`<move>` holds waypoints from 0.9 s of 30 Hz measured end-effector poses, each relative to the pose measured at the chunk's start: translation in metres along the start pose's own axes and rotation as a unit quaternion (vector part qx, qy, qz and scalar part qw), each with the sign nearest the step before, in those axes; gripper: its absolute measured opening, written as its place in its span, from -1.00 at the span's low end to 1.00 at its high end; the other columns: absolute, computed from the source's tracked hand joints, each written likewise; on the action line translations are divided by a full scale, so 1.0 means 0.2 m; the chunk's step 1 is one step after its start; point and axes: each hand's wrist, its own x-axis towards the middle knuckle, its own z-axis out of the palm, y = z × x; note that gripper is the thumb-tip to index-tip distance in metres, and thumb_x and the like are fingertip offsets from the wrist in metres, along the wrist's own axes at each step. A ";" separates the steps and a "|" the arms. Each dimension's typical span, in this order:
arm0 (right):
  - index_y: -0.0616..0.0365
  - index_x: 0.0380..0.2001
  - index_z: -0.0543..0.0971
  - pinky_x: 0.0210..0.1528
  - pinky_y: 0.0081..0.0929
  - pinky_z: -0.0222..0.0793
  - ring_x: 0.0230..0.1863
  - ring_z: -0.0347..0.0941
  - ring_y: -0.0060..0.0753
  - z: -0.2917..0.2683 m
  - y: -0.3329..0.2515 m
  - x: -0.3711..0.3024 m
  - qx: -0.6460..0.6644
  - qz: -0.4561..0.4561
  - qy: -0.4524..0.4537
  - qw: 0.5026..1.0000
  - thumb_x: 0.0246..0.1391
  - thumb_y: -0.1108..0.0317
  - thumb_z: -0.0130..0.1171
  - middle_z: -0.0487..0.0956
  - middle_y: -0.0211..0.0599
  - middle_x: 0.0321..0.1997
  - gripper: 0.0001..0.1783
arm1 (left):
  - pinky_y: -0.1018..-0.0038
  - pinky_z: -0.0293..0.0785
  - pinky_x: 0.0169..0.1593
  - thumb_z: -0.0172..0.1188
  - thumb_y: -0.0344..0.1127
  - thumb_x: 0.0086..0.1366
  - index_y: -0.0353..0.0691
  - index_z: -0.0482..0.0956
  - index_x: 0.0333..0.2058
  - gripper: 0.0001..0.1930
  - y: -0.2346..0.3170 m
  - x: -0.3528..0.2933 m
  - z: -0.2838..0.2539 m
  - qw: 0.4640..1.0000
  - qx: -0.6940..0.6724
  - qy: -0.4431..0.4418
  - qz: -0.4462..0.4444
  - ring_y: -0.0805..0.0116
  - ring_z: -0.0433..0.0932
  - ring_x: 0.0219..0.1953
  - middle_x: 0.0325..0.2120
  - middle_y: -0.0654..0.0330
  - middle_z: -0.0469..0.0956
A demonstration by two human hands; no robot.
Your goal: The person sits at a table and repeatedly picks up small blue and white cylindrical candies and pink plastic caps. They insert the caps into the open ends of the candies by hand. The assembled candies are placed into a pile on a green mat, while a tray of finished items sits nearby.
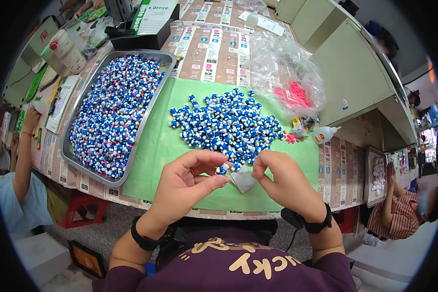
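Note:
My left hand (189, 176) is curled, thumb and forefinger pinching a small blue-and-white bead-like piece (222, 169). My right hand (283, 176) is close beside it, its fingertips pressed together; whatever they hold is too small to make out. Between the hands a small greyish-white square pad (243, 179) lies on the green mat (155, 165). Just beyond my fingers spreads a loose pile of similar blue-and-white pieces (224, 121), some with yellow spots. A few tiny pink bits (291, 138) lie at the pile's right edge.
A metal tray (154, 109) full of small blue, white and pink pieces stands left. A clear plastic bag (272, 58) with pink pieces (299, 95) and a white squeeze bottle (324, 135) are right. Behind stands a black box (146, 39). Co-workers sit on both sides.

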 end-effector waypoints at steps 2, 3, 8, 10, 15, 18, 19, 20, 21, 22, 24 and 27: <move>0.17 -0.48 0.41 -0.33 -0.24 0.35 -0.35 0.50 -0.08 0.00 0.00 0.01 -0.012 0.015 -0.014 1.000 -0.19 0.68 0.07 0.50 -0.23 -0.49 -0.82 | 0.41 0.61 0.00 0.20 -0.65 0.23 -0.43 0.53 -0.06 -0.72 -0.01 0.00 -0.02 1.000 0.015 -0.008 0.001 0.28 0.58 -0.02 -0.12 0.04 0.57; 0.16 -0.48 0.41 -0.33 -0.23 0.35 -0.34 0.50 -0.08 0.00 0.00 0.01 -0.017 0.022 -0.023 0.999 -0.19 0.68 0.06 0.51 -0.24 -0.49 -0.81 | 0.40 0.61 0.01 0.21 -0.65 0.23 -0.42 0.53 -0.07 -0.72 -0.01 0.00 -0.02 1.000 0.021 -0.011 0.000 0.27 0.58 -0.01 -0.12 0.04 0.57; 0.18 -0.50 0.36 -0.24 -0.41 0.40 -0.33 0.50 -0.34 -0.04 -0.08 0.02 0.127 0.055 0.025 0.990 -0.07 0.69 0.14 0.52 -0.29 -0.44 -0.79 | 0.43 0.58 0.04 0.24 -0.64 0.21 -0.41 0.55 -0.08 -0.72 0.00 0.01 -0.02 0.999 -0.036 -0.008 -0.025 0.29 0.60 -0.04 -0.14 0.07 0.59; 0.18 -0.51 0.34 -0.20 -0.48 0.40 -0.31 0.47 -0.44 -0.06 -0.14 0.01 0.205 0.042 0.062 0.976 0.00 0.69 0.17 0.52 -0.31 -0.40 -0.76 | 0.45 0.57 0.03 0.25 -0.64 0.21 -0.41 0.56 -0.09 -0.73 -0.01 0.01 -0.02 0.997 -0.065 0.000 -0.031 0.32 0.60 -0.05 -0.16 0.08 0.60; 0.16 -0.52 0.33 -0.19 -0.53 0.38 -0.29 0.43 -0.52 0.01 -0.24 0.02 0.327 -0.017 0.132 0.936 0.06 0.67 0.20 0.53 -0.31 -0.32 -0.73 | 0.47 0.57 0.01 0.27 -0.64 0.20 -0.40 0.56 -0.14 -0.76 0.00 0.01 0.04 0.998 -0.064 0.008 0.007 0.35 0.61 -0.08 -0.18 0.09 0.60; 0.16 -0.52 0.33 -0.23 -0.53 0.36 -0.30 0.43 -0.50 0.04 -0.24 0.02 0.304 -0.043 0.168 0.937 0.05 0.67 0.22 0.53 -0.30 -0.32 -0.72 | 0.49 0.56 0.01 0.27 -0.65 0.19 -0.40 0.56 -0.13 -0.74 -0.01 0.00 0.08 0.998 -0.045 0.015 0.040 0.37 0.62 -0.12 -0.18 0.11 0.59; 0.16 -0.52 0.33 -0.24 -0.53 0.35 -0.31 0.43 -0.49 0.05 -0.23 0.01 0.286 -0.047 0.172 0.942 0.04 0.67 0.23 0.54 -0.29 -0.32 -0.72 | 0.50 0.57 0.00 0.27 -0.65 0.19 -0.40 0.57 -0.13 -0.74 -0.01 0.00 0.09 0.998 -0.036 0.014 0.051 0.38 0.62 -0.14 -0.18 0.12 0.59; 0.17 -0.52 0.33 -0.25 -0.53 0.34 -0.31 0.43 -0.49 0.06 -0.22 0.01 0.267 -0.051 0.176 0.946 0.04 0.67 0.23 0.54 -0.28 -0.33 -0.72 | 0.52 0.57 -0.02 0.27 -0.65 0.19 -0.39 0.58 -0.13 -0.74 0.00 0.00 0.10 0.998 -0.026 0.013 0.061 0.39 0.62 -0.15 -0.18 0.12 0.58; 0.17 -0.52 0.33 -0.26 -0.52 0.33 -0.32 0.43 -0.48 0.06 -0.22 0.00 0.248 -0.054 0.182 0.950 0.03 0.67 0.24 0.54 -0.27 -0.33 -0.72 | 0.53 0.58 -0.03 0.27 -0.65 0.19 -0.39 0.58 -0.13 -0.74 -0.01 0.00 0.11 0.997 -0.017 0.011 0.071 0.40 0.62 -0.16 -0.18 0.13 0.58; 0.17 -0.52 0.33 -0.26 -0.52 0.32 -0.32 0.43 -0.47 0.07 -0.22 -0.01 0.233 -0.052 0.186 0.953 0.03 0.67 0.25 0.54 -0.27 -0.33 -0.71 | 0.53 0.59 -0.07 0.28 -0.65 0.18 -0.38 0.60 -0.14 -0.75 -0.01 -0.01 0.12 0.995 0.017 0.020 0.093 0.40 0.62 -0.18 -0.19 0.12 0.59; 0.16 -0.53 0.32 -0.26 -0.51 0.31 -0.33 0.43 -0.45 0.08 -0.21 -0.03 0.204 -0.048 0.193 0.959 0.02 0.66 0.26 0.53 -0.27 -0.35 -0.70 | 0.54 0.61 -0.14 0.31 -0.65 0.15 -0.37 0.63 -0.18 -0.77 -0.03 -0.01 0.14 0.986 0.085 0.037 0.136 0.41 0.62 -0.21 -0.21 0.11 0.60; 0.15 -0.52 0.30 -0.23 -0.51 0.29 -0.35 0.40 -0.46 0.07 -0.20 -0.05 0.221 -0.030 0.185 0.957 0.02 0.64 0.27 0.50 -0.28 -0.38 -0.68 | 0.56 0.60 -0.26 0.35 -0.65 0.09 -0.37 0.67 -0.25 -0.78 -0.02 0.00 0.14 0.951 0.220 0.024 0.216 0.42 0.64 -0.28 -0.28 0.09 0.63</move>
